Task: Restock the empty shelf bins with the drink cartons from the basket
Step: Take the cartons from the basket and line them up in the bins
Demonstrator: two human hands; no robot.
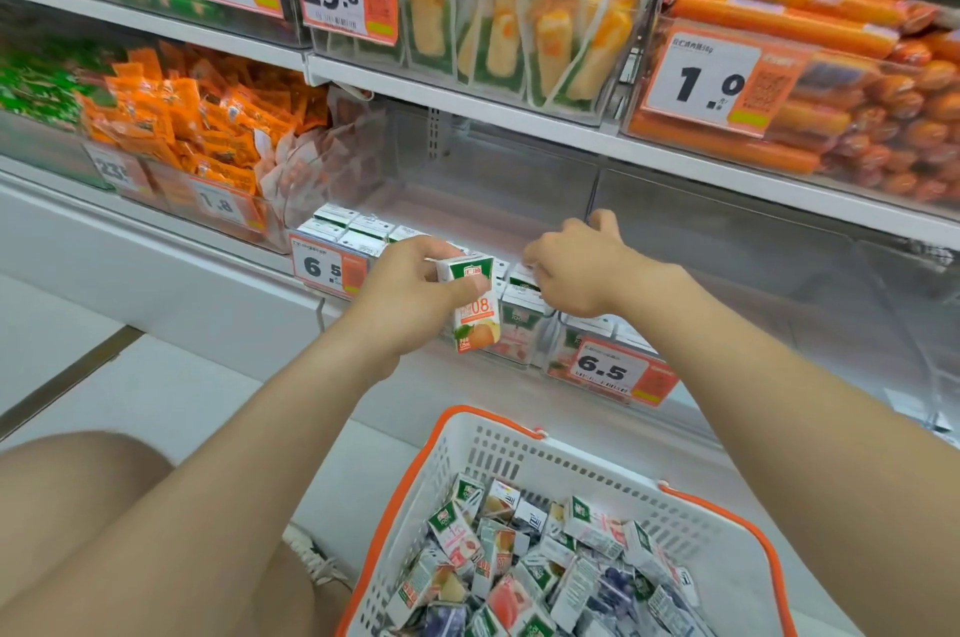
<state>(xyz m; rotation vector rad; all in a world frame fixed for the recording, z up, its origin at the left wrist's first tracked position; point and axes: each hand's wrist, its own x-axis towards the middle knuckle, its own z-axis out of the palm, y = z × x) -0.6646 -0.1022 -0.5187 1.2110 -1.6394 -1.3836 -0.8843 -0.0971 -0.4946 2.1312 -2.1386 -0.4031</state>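
Drink carton (pixel 475 309), upright with its fruit label facing out, was pinched near the top by the thumb and fingers of the left hand (pixel 415 291), just in front of the clear shelf bin (pixel 524 356) — likely so that it could go in label-forward. The right hand (pixel 571 273) reached over the standing cartons (pixel 519 317) in that bin, apparently to steady the row; whether its fingers gripped one could not be told. The basket (pixel 467 444) below — near both arms — held many loose cartons (pixel 519 563).

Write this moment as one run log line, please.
left hand: holds orange carton | right hand: on shelved cartons, grip unclear | basket: many loose cartons inside
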